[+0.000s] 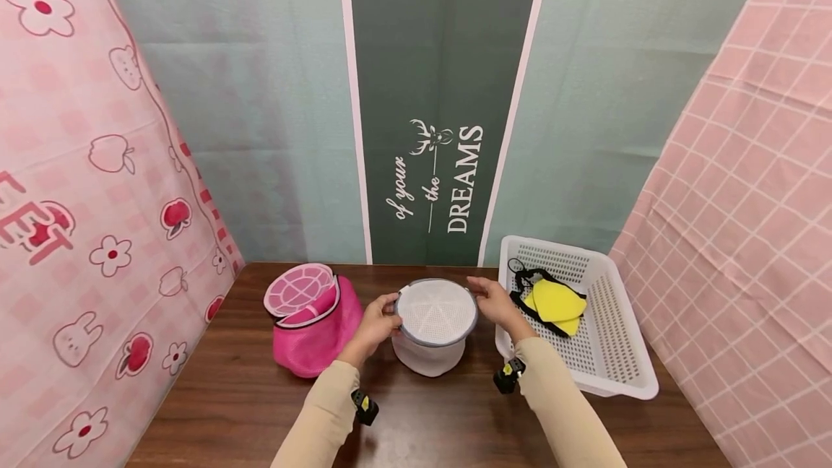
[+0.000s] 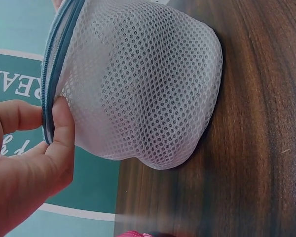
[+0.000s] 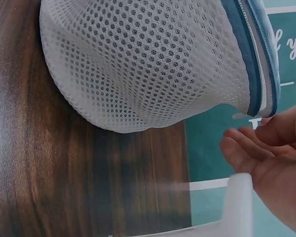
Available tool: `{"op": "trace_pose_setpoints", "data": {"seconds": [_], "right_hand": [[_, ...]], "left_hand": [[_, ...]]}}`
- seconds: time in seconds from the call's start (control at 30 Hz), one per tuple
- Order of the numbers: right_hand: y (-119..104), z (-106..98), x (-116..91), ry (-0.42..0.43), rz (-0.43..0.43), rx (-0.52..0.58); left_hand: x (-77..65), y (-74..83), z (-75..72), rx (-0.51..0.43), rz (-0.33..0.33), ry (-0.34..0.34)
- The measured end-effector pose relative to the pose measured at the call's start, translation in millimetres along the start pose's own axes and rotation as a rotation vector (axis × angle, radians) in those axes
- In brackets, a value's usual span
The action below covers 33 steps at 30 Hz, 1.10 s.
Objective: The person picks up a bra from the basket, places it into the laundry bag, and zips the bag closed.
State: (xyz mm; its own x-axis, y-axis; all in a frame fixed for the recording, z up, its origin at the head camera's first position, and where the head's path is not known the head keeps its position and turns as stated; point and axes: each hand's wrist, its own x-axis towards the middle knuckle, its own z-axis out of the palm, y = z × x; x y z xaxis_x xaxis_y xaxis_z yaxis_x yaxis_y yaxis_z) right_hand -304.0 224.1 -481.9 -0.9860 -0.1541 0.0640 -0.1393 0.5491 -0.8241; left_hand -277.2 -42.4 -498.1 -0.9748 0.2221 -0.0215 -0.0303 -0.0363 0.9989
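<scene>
A white mesh laundry bag (image 1: 434,313) with a blue-grey zipped rim stands upright on the wooden table, its round lid on top. My left hand (image 1: 380,323) pinches the rim at its left side; in the left wrist view the thumb and fingers (image 2: 64,123) lie on both sides of the zipper (image 2: 48,79). On the other side, my right hand (image 1: 492,300) is at the bag's right rim. Its fingers (image 3: 237,148) are loosely bent, with a fingertip right at the zipper's lower end in the right wrist view, and they are not closed round the bag.
A pink mesh laundry bag (image 1: 308,341) with its lid partly unzipped stands on the left of the table (image 1: 429,425). To the right, a white plastic basket (image 1: 620,323) holds a yellow item with black trim (image 1: 555,303). Printed curtains hang behind and at both sides.
</scene>
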Motion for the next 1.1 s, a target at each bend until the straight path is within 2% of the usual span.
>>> {"op": "trace_pose_setpoints", "data": {"seconds": [0.13, 0.4, 0.57, 0.7, 0.8, 0.93, 1.0, 1.1], "right_hand": [[0.1, 2.5, 4.1, -0.033, 0.038, 0.018], [0.7, 2.4, 8.0, 0.016, 0.036, -0.024], [2.2, 1.5, 9.2, -0.004, 0.074, 0.109], [4.8, 0.4, 10.1, -0.032, 0.067, 0.223], [7.6, -0.8, 10.7, -0.047, 0.06, 0.261], [8.7, -1.4, 10.9, -0.047, 0.059, 0.231], [6.8, -0.5, 10.0, -0.033, 0.056, 0.18], [0.4, 1.6, 7.5, 0.018, 0.055, 0.072]], "left_hand": [[0.0, 0.3, -2.1, 0.002, -0.008, -0.011], [-0.4, 1.1, -4.4, 0.019, -0.014, -0.007], [1.0, -0.6, -7.9, 0.03, -0.031, -0.022], [0.5, -1.4, -10.0, 0.027, -0.032, -0.023], [0.5, -1.9, -11.5, 0.026, -0.037, -0.017], [0.8, -2.7, -13.1, 0.032, -0.05, -0.016], [0.2, -2.9, -14.0, 0.027, -0.051, -0.023], [-7.4, 9.8, -12.2, 0.025, -0.049, -0.037]]}}
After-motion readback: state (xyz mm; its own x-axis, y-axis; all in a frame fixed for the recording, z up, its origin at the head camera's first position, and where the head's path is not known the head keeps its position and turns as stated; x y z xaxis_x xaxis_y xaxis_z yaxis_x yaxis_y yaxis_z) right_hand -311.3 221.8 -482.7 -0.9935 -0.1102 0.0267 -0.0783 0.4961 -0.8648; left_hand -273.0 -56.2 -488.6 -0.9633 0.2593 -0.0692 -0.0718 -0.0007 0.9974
